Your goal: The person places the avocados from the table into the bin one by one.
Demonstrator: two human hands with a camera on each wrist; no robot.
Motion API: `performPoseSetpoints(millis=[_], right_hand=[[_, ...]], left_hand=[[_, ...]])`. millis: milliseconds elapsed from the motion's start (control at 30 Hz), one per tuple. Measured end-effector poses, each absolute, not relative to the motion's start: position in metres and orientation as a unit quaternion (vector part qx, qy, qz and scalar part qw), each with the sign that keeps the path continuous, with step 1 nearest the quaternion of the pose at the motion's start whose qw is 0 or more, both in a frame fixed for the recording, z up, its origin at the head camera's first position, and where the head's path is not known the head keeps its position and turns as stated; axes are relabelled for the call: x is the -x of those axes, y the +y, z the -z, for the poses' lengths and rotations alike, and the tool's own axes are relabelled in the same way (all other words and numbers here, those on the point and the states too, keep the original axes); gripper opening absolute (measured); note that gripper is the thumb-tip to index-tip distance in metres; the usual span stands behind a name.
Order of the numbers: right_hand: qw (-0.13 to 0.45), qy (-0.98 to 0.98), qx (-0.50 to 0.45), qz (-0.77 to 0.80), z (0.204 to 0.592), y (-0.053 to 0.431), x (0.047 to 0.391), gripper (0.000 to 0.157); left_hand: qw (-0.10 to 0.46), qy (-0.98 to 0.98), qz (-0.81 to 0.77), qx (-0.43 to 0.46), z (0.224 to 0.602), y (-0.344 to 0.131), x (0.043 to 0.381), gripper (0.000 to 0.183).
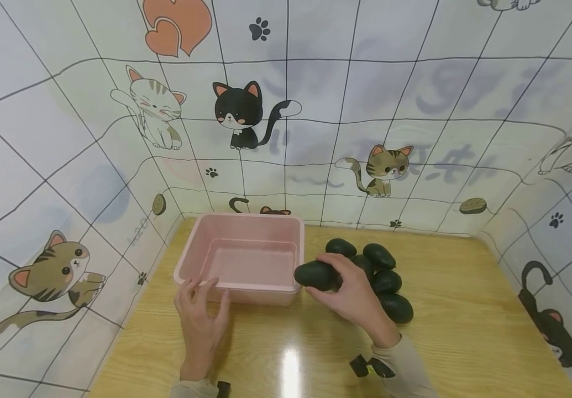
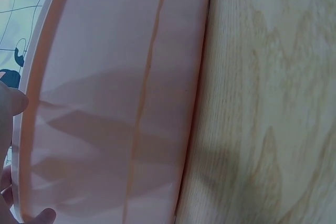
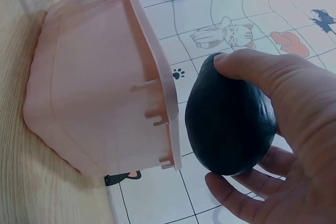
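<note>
My right hand (image 1: 357, 298) holds a dark green avocado (image 1: 314, 275) beside the right front corner of a pink plastic bin (image 1: 261, 296). In the right wrist view, thumb and fingers wrap the avocado (image 3: 228, 119) near the bin's rim, with the bin's outer wall (image 3: 89, 82) beyond. At the bin's front left, my left hand (image 1: 201, 320) grips the rim, fingers over the edge and thumb on the outside. The left wrist view shows those fingertips along the rim (image 2: 23, 145). Several more avocados (image 1: 379, 256) lie grouped behind and right of my right hand, which partly covers one.
The bin stands on a wood-grain table (image 1: 455, 326), close to the back wall. Walls (image 1: 315, 132) with a grid and cartoon cats enclose the table at the back and both sides. Light glares off the table (image 1: 290, 370) at the front middle.
</note>
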State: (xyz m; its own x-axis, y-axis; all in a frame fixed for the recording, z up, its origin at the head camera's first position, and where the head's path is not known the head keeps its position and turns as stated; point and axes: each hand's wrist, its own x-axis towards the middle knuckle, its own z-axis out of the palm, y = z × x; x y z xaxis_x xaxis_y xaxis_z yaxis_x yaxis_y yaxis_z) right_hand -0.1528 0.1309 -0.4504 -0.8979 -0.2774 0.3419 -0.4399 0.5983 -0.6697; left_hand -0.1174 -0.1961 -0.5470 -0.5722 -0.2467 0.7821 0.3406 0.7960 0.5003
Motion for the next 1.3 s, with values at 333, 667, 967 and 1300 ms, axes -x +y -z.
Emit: performPoseSetpoints(millis=[333, 667, 967, 1300], right_hand=[[0.112, -0.89, -0.215, -0.385, 0.446, 0.123, 0.156, 0.062], [0.114, -0.891, -0.219, -0.382, 0.446, 0.117, 0.16, 0.064], [0.11, -0.889, -0.229, -0.382, 0.444, 0.111, 0.164, 0.064], [0.093, -0.89, -0.231, -0.381, 0.441, 0.103, 0.165, 0.065]], left_hand=[[0.454, -0.829, 0.325, 0.021, 0.547, -0.196, 0.116, 0.036], [0.453, -0.828, 0.33, 0.022, 0.548, -0.197, 0.116, 0.035], [0.457, -0.826, 0.328, 0.025, 0.548, -0.197, 0.118, 0.035], [0.457, -0.825, 0.332, 0.024, 0.548, -0.196, 0.117, 0.034]])
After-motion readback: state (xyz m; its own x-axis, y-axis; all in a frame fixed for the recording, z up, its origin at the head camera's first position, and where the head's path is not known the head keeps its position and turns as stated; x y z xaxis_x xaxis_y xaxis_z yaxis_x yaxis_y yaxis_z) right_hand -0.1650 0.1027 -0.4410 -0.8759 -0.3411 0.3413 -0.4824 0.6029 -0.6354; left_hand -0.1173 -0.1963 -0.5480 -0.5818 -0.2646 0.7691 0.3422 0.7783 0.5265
